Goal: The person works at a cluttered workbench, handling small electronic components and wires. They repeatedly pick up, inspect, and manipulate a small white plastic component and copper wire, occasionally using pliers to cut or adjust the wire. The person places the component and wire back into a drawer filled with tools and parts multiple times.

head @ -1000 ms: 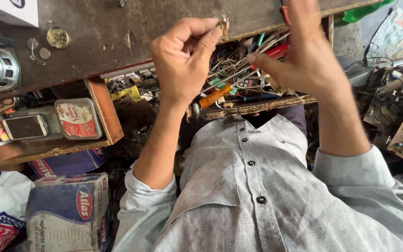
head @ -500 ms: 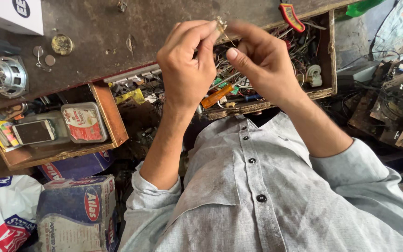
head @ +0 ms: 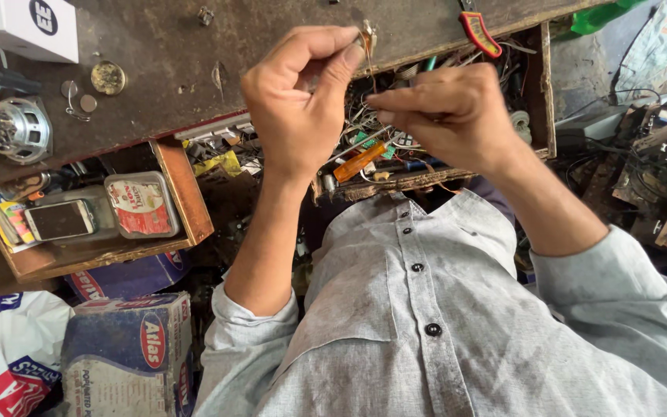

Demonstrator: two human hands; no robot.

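Two bare hands meet above a cluttered wooden drawer (head: 543, 85) that is pulled out from under a dark, scarred tabletop (head: 164, 54). The left hand (head: 299, 108) is raised, its thumb and forefinger pressed together in a grip on a small metal component (head: 367, 35) held at the fingertips, just over the tabletop's front edge. A thin wire (head: 370, 71) hangs from that component, its long axis running nearly straight down, slightly toward the person. The right hand (head: 457, 116) sits just beside and a little lower, its fingertips pinched together close to the lower stretch of the wire; whether they actually hold the strand or only touch it cannot be told, because it is too fine to follow there. So the component lies up and to the left of the right grip, and the left hand is the nearer one, already holding it.

Beneath the hands the drawer holds a tangle of wires and small parts, with an orange-handled screwdriver (head: 358, 161) lying aslant among them. A red-edged tool (head: 479, 32) rests at the tabletop's edge above the drawer. Well apart to the person's left, a second open drawer (head: 187, 193) carries a smartphone (head: 59, 220) and a flat tin (head: 140, 205) side by side. A small loudspeaker (head: 21, 127) and a few coins (head: 107, 77) lie on the tabletop, near a white box (head: 21, 27).
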